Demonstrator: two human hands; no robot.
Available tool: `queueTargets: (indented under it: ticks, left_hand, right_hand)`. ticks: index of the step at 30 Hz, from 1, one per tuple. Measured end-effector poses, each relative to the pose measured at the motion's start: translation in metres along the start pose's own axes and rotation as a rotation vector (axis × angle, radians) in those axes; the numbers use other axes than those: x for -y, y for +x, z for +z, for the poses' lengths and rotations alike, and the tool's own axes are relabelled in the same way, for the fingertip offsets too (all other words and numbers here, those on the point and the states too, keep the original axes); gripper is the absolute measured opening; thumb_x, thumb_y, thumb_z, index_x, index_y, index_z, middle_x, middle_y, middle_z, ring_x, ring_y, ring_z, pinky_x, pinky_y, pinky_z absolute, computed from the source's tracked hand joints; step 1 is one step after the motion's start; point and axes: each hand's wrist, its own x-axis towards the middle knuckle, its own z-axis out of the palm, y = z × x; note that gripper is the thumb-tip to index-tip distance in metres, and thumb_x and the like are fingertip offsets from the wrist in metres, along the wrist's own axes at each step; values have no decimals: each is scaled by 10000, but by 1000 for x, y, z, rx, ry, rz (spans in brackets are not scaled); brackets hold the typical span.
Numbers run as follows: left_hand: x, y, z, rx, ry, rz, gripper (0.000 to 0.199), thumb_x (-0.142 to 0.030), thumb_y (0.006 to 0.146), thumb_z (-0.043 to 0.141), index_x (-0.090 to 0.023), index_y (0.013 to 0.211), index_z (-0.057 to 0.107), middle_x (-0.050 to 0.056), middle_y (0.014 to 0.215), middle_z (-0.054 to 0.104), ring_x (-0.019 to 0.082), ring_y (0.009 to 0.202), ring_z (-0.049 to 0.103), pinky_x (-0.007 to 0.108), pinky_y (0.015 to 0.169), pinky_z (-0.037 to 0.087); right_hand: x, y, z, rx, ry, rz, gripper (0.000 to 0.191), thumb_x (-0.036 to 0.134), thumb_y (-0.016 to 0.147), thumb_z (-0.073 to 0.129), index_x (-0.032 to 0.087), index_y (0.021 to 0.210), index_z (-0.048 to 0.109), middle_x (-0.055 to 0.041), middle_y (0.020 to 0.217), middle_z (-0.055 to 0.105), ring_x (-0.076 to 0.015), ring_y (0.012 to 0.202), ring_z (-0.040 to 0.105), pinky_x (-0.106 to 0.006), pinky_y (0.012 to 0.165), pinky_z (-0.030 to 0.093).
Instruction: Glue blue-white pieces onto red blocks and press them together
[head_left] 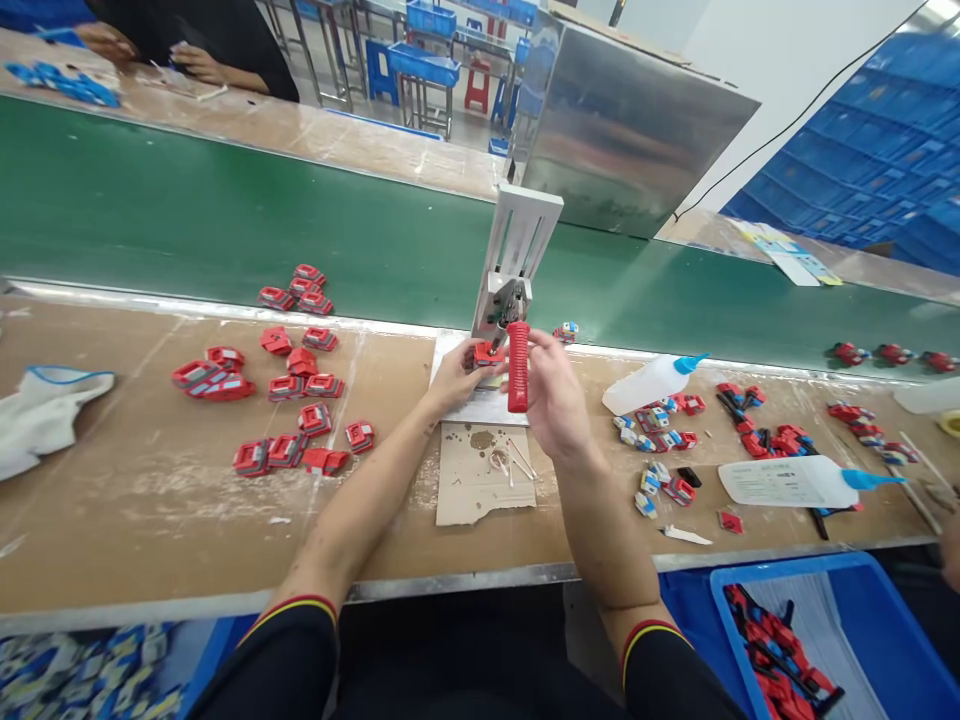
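Note:
A toggle clamp with a red handle (518, 368) is mounted on an upright slotted metal bracket (517, 235). Beneath the clamp's tip sits a small red plastic part (487, 353) on the metal base (480, 408). My left hand (454, 378) pinches this part from the left. My right hand (556, 395) is at the right side of the handle, its fingers curled against it and partly hidden behind it. In front of the base lies a piece of cardboard (457, 490) with stains and a few cotton swabs (517, 462).
Several red-and-grey parts (300, 388) lie to the left, near a white glove (45, 415). At right are two squeeze bottles (649, 385), mixed parts and a blue bin (862, 590). A green conveyor belt (225, 210) runs behind. Other people's hands (199, 65) are across it and at far right.

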Motion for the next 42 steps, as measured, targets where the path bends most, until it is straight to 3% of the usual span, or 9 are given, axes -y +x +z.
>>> queueTargets:
  ticks: [2, 5, 12, 19, 27, 31, 35, 39, 42]
  left_hand:
    - [-2, 0, 1, 0, -5, 0, 482, -390, 803, 847, -187, 1180, 625, 90, 1099, 776, 235, 1014, 752, 383, 943, 605]
    - [-4, 0, 3, 4, -9, -1, 513, -433, 801, 855, -195, 1189, 619, 79, 1093, 773, 228, 1001, 751, 374, 938, 606]
    - [-3, 0, 2, 26, 41, 5, 490, -406, 813, 806, -185, 1207, 615, 80, 1061, 776, 225, 970, 756, 365, 899, 610]
    - [-5, -2, -7, 15, 171, 8, 484, -275, 750, 832, -201, 1210, 701, 86, 1196, 778, 278, 1142, 723, 450, 1078, 554]
    - [-1, 1, -7, 47, 239, -7, 306, -239, 781, 806, -180, 1077, 756, 84, 1046, 800, 271, 997, 739, 450, 983, 587]
    - [-6, -4, -10, 79, 267, 18, 485, -275, 796, 828, -179, 1254, 700, 111, 1189, 787, 274, 1101, 741, 447, 1033, 579]
    - [-19, 10, -64, 97, 463, -3, 824, -314, 697, 914, -217, 1452, 599, 132, 1397, 709, 302, 1283, 676, 443, 1133, 531]
    - [-36, 49, -156, -111, 750, -123, 554, -408, 880, 721, -171, 1377, 651, 208, 1427, 648, 422, 1388, 562, 662, 1222, 361]
    - [-37, 78, -200, -199, 1095, -388, 829, -588, 774, 799, -223, 1487, 582, 248, 1631, 442, 570, 1553, 266, 807, 1174, 258]
  right_hand:
    - [9, -7, 4, 190, 86, 224, 496, 537, 804, 824, 251, 1140, 597, 17, 843, 602, -125, 696, 576, -265, 556, 466]
    - [23, -13, 8, 279, 196, 291, 472, 488, 815, 830, 228, 1129, 592, 59, 778, 575, -72, 564, 516, -230, 480, 413]
    - [-1, -13, -3, 295, 147, 244, 566, 519, 800, 834, 262, 1239, 584, 74, 753, 577, -81, 523, 532, -236, 459, 424]
    - [-3, -13, -17, 355, -57, 269, 618, 596, 803, 828, 261, 1252, 566, 44, 792, 644, -114, 595, 632, -249, 506, 508]
    - [-76, 12, -26, 248, -340, 84, 462, 651, 887, 687, 244, 1047, 536, 27, 885, 630, -81, 554, 613, -238, 509, 520]
    - [-68, 7, -37, 270, -406, 56, 504, 616, 905, 690, 238, 1211, 558, -77, 1157, 684, -116, 681, 681, -277, 584, 576]
    - [-42, -25, -67, 22, -454, -88, 438, 530, 940, 708, 276, 1281, 603, -99, 1278, 682, -145, 806, 721, -284, 632, 583]
    - [-36, -41, -91, -139, -402, -207, 246, 485, 931, 745, 243, 967, 717, -20, 850, 718, -127, 640, 632, -254, 553, 506]
    - [-42, -40, -91, -139, -433, -238, 327, 548, 928, 727, 232, 844, 730, -10, 704, 679, -142, 592, 602, -270, 532, 494]
